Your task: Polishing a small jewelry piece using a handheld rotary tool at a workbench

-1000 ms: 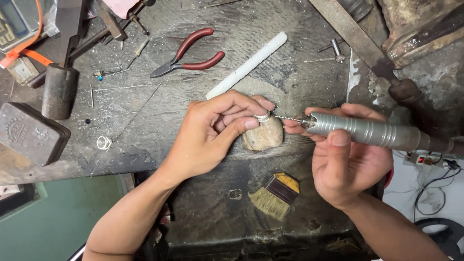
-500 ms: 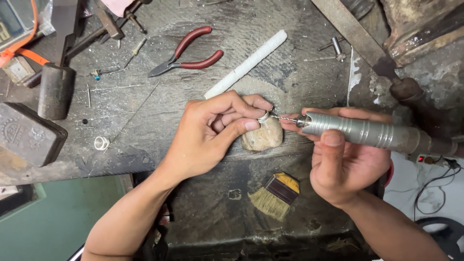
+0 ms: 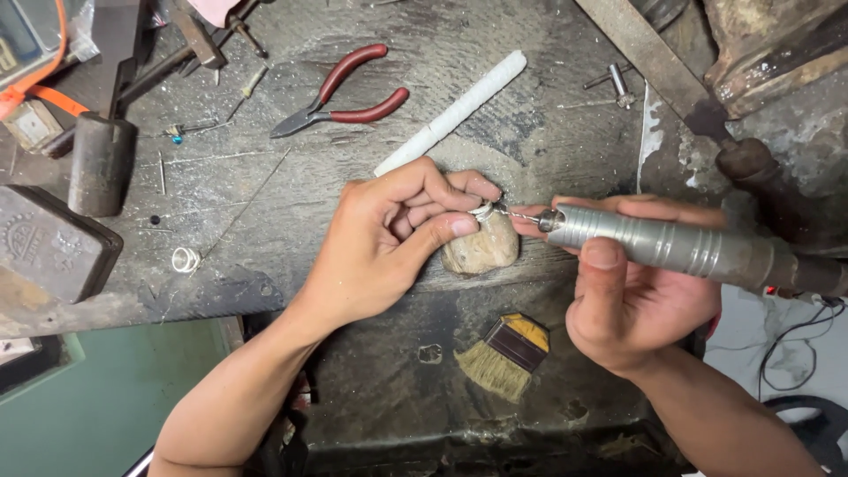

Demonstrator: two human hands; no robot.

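Head view of a dark, scarred workbench [image 3: 548, 115]. The left hand [image 3: 397, 234] is curled nearly shut, pinching a small silver ring [image 3: 481, 211] between thumb and fingertips; the ring sits at the top of a rounded, worn wooden bench peg [image 3: 481, 249] near the middle of the scene. The right hand [image 3: 632, 291] is wrapped closed around a grey ribbed metal rotary handpiece [image 3: 662, 246], thumb laid across its barrel. The handpiece's thin bit [image 3: 517, 215] points left and meets the ring. Below the peg, on a lower, nearer ledge, lies a small brush with pale bristles and a dark wooden block [image 3: 505, 355]. Far of the hands lie red-handled pliers [image 3: 344, 93] and, to their right, a white ridged stick [image 3: 452, 111] set diagonally. At the left edge stands a dark metal block [image 3: 53, 252], with a second small silver ring [image 3: 185, 259] lying loose to its right, well apart from the hands.
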